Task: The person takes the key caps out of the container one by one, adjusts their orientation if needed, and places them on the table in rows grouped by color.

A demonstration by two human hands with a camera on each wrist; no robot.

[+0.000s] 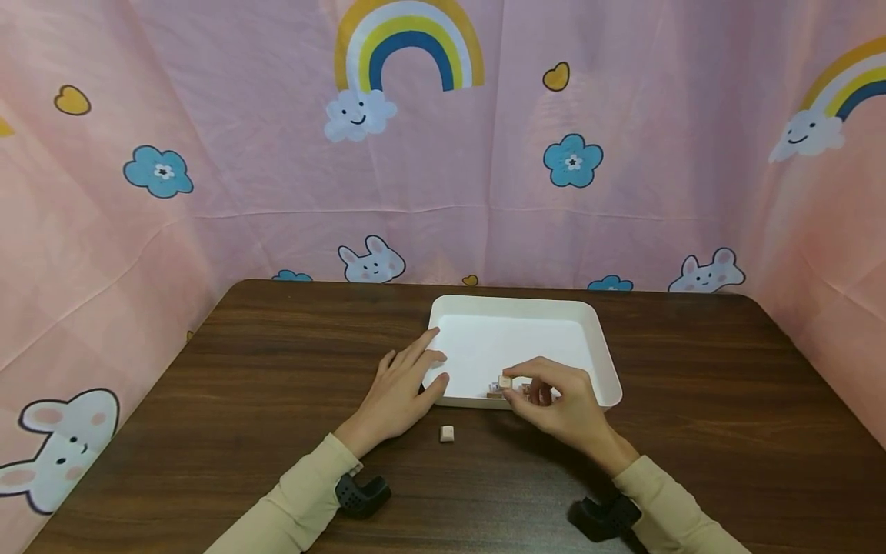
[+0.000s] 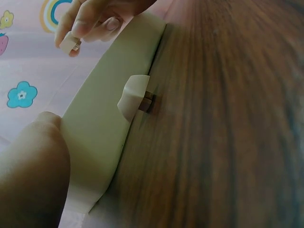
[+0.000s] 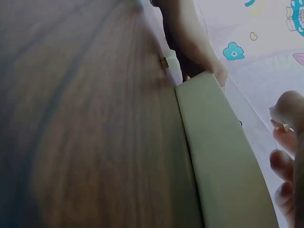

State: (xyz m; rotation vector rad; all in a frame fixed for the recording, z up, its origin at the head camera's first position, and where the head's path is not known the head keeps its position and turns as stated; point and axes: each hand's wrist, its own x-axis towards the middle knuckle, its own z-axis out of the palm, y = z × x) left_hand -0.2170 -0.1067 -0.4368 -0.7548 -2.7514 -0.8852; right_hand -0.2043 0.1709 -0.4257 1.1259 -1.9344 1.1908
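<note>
In the head view, a person's right grip is pinched, thumb against finger, on a small cream keycap-like piece above the near edge of a white tray. A few small pieces lie in the tray just beneath that grip. The left grip, fingers spread apart, rests at the tray's left wall; a loose piece sits on the table nearer the person than the left grip and a little to its right. A heavy press by that hand could slide or tip the tray.

In the left wrist view, the pinched piece hangs above the rim, caught only at the fingertips. A slight loosening could spin it free, to fall among the pieces below the grip or outside the tray. The loose piece stands with a darker part underneath, close to the tray, where a sweep of the left thumb could knock it away.

In the right wrist view, the right grip's fingers largely hide the pinched piece; a poor hold there could go unnoticed.
</note>
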